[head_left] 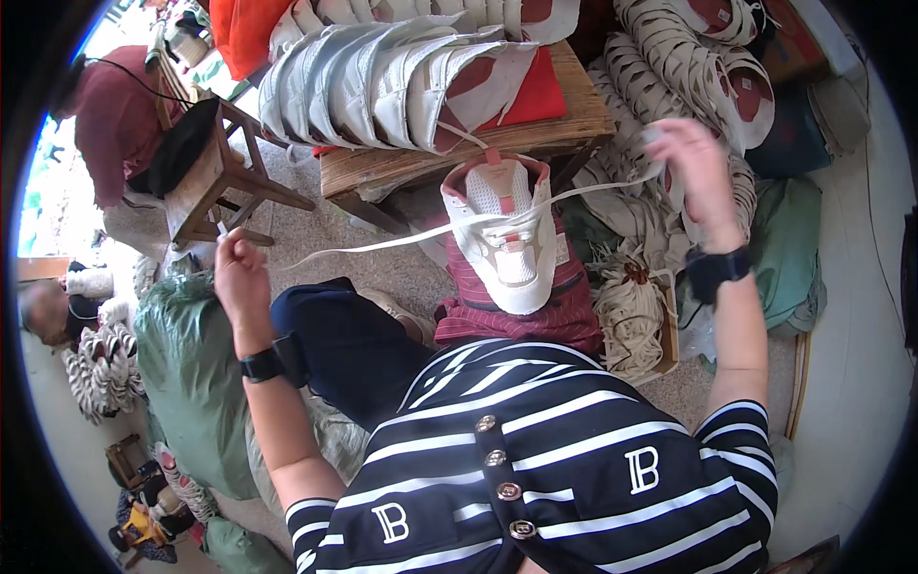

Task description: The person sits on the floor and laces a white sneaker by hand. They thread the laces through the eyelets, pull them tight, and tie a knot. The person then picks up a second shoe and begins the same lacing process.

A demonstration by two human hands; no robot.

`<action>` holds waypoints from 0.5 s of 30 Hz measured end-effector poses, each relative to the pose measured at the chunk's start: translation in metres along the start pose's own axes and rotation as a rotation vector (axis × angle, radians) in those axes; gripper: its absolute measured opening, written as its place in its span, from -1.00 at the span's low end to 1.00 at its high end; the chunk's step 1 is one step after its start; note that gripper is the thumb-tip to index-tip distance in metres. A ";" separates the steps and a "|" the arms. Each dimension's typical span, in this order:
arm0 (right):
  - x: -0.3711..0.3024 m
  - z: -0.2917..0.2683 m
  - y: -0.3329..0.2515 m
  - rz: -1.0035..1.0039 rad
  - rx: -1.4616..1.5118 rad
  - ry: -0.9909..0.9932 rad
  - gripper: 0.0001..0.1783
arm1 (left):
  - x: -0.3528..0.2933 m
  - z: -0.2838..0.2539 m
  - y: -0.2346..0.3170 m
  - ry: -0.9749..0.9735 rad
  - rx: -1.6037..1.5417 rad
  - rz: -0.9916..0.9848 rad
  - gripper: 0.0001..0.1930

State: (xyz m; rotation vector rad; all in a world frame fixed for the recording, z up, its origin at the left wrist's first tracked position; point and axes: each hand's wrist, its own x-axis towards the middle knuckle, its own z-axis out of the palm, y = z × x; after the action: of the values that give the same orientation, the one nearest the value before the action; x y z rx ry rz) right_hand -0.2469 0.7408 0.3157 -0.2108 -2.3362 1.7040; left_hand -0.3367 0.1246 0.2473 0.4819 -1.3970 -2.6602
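A white shoe upper (pixel 513 273) with pink lining rests on maroon striped cloth (pixel 469 320) over my lap, its toe toward me. One long white shoelace (pixel 397 242) passes through its lower eyelets and stretches out to both sides. At the left, my left hand (pixel 242 268) is closed with a lace tip poking up from the fingers; the lace's left length runs toward it. My right hand (pixel 696 172) is raised at the right, fingers curled round the lace's other end. The upper's tongue stands up between its sides.
A wooden bench (pixel 373 172) ahead carries nested white uppers (pixel 382 86). More stacked uppers (pixel 669 81) lie at the far right. Beside my lap, a box holds bundled laces (pixel 631 320). Green bags (pixel 186 373) stand left, near a wooden chair (pixel 225 167) and another person (pixel 115 124).
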 end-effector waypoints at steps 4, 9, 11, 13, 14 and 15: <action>-0.040 0.107 -0.028 -0.192 -0.229 -0.518 -0.84 | -0.017 0.037 -0.034 -0.074 0.023 -0.108 -0.74; -0.044 0.136 -0.031 -0.336 -0.538 -0.567 -0.84 | -0.022 0.034 -0.031 -0.104 0.032 -0.102 -0.74; -0.043 0.138 -0.029 -0.350 -0.574 -0.597 -0.82 | -0.022 0.022 -0.023 -0.097 0.026 -0.081 -0.74; -0.039 0.135 -0.034 -0.195 -0.513 -0.644 -0.83 | -0.013 -0.001 -0.015 -0.059 -0.043 -0.096 -0.75; -0.038 0.133 -0.036 -0.114 -0.484 -0.658 -0.84 | -0.008 -0.010 -0.008 -0.020 -0.019 -0.073 -0.77; -0.041 0.134 -0.034 -0.212 -0.516 -0.550 -0.84 | -0.003 -0.021 0.001 0.022 0.007 -0.050 -0.80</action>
State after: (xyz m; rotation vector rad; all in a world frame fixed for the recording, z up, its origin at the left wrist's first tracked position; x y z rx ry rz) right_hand -0.2437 0.5972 0.3047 0.4638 -3.0259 1.1274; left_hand -0.3273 0.1086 0.2378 0.5518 -1.4073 -2.6813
